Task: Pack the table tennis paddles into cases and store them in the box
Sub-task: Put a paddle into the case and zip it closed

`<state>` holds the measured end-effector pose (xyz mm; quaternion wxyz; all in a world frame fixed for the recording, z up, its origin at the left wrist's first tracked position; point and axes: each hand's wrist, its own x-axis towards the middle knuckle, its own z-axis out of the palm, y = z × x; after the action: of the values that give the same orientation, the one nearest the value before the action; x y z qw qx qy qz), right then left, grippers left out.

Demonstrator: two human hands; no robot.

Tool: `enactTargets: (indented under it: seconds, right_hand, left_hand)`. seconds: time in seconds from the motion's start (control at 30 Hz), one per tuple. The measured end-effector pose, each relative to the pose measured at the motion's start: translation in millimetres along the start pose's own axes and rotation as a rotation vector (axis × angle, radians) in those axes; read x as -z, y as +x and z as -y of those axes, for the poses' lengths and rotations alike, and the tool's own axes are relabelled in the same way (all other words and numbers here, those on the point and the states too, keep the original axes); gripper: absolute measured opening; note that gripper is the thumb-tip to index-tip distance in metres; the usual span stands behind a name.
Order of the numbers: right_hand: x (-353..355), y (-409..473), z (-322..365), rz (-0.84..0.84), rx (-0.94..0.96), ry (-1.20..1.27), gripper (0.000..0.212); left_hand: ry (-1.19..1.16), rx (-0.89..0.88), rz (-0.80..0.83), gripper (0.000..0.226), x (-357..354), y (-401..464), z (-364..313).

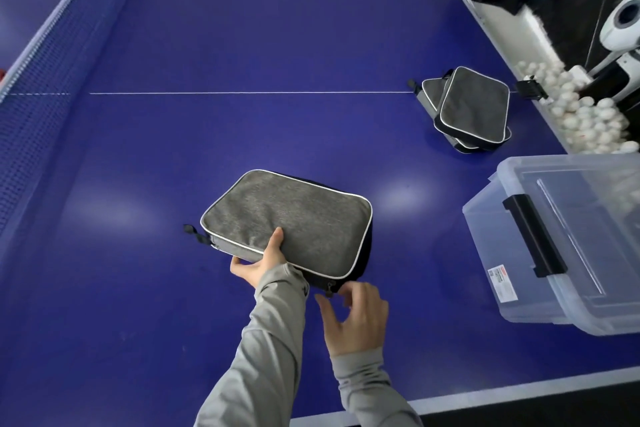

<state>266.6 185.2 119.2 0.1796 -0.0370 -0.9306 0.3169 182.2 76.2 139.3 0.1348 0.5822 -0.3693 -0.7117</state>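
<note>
We are standing at the near edge of the blue table (277,45), and everything else is lying somewhere on or beside it. The net (52,55) is running along the table's left side, and a white line is crossing the table from the net toward the far right edge. At the table's right near corner the clear plastic box (540,291) is sitting with its lid on and a black latch (535,236) showing on the side facing us. Near the middle of the table, toward our edge, the grey case (287,222) is lying flat, its white piping running round the top. Our left hand (261,262) is gripping the case's near edge, thumb on top of the grey cloth and fingers curled under the side. Our right hand (355,317) is hovering just beside the case's near right corner, fingers spread apart and loosely bent, holding nothing; the zipper pull (329,289) is sitting just off the fingertips. By the table's far right edge, where the white line ends, a stack of cases (471,111) is resting, the top one tilted across the ones below. Beyond that edge a heap of white balls (585,114) is piling against a white machine (623,24). No paddle is showing.
</note>
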Motion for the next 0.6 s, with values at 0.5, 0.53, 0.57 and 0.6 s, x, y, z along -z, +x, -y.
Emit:
enactTargets:
  seconds: [0.5, 0.53, 0.57, 0.6]
  right_hand:
    - [16.5, 7.6, -11.9, -0.136, 0.059, 0.074, 0.019]
    - [19.1, 10.3, -16.3, -0.151, 0.051, 0.059, 0.02]
    - [21.0, 13.6, -20.4, -0.156, 0.055, 0.041, 0.021]
    - [22.1, 17.0, -23.8, -0.153, 0.064, 0.028, 0.02]
  left_hand:
    - [0.017, -0.044, 0.009, 0.081, 8.4, -2.8, -17.2]
    - [0.03, -0.048, 0.013, 0.082, 10.5, -1.5, -19.7]
    - [0.048, -0.053, 0.023, 0.082, 12.5, -0.7, -21.6]
    - [0.065, -0.059, 0.036, 0.082, 14.4, -0.4, -23.2]
